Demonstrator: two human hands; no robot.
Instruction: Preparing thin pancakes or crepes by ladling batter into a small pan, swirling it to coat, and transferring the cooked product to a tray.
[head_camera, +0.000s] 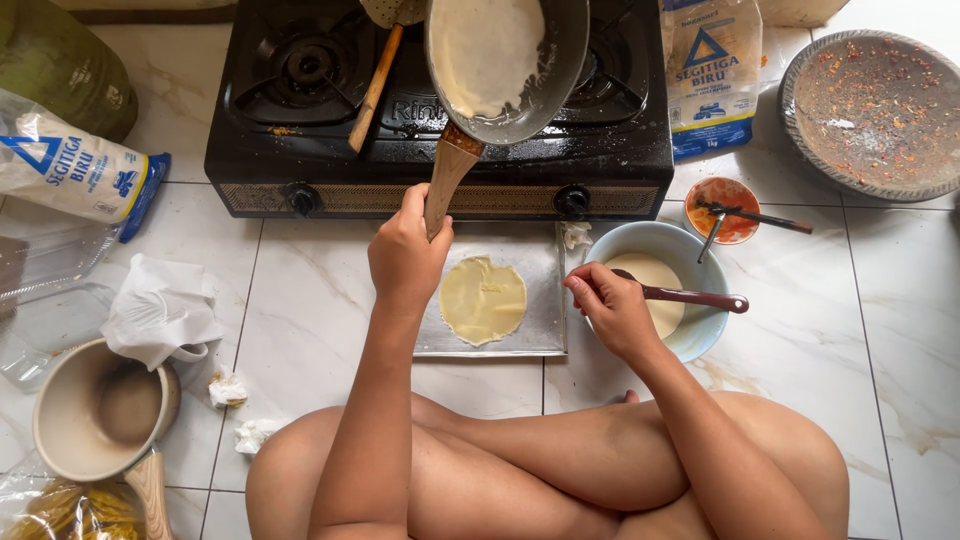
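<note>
My left hand (405, 255) grips the wooden handle of a grey frying pan (560, 60), tilted over the right burner of a black gas stove (300, 160). A thin pale sheet of batter (487, 50) coats the pan's inside. My right hand (612, 310) holds the dark red handle of a ladle (700, 298) resting in a light blue bowl (690, 335) of pale batter. Between my hands, a metal tray (540, 290) on the floor carries one round yellow crepe (483, 299).
A wooden-handled spatula (373, 90) lies on the stove. Two flour bags (710, 80) (70, 170), a stone mortar plate (875, 110), a small orange bowl (722, 208) with a brush, a beige pot (95, 410), and a white cloth (160, 310) surround me. My crossed legs (540, 470) are below.
</note>
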